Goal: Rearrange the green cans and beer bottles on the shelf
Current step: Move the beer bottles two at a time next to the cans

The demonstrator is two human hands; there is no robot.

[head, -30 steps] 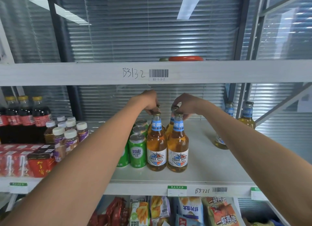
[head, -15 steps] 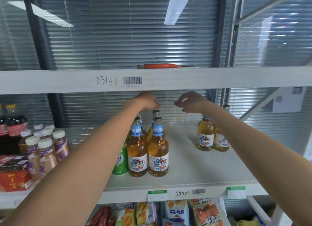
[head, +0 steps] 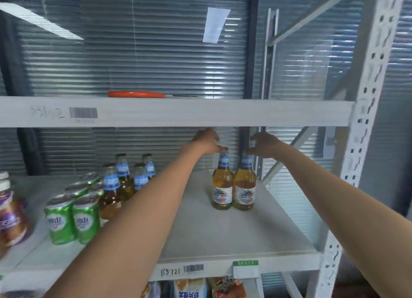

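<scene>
Two glass bottles point(head: 233, 184) — rounded, amber.

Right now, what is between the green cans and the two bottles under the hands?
Head view: four more beer bottles and the left forearm; otherwise bare shelf.

a white metal shelf point(head: 223, 235) is seen, its front edge marked with a barcode label. two beer bottles point(head: 233, 186) are stood upright on it, touching, toward the right. a group of four more bottles point(head: 127, 181) is set further left, with green cans point(head: 73, 217) clustered just beside them. a purple-labelled bottle point(head: 10, 219) is placed at the far left.
</scene>
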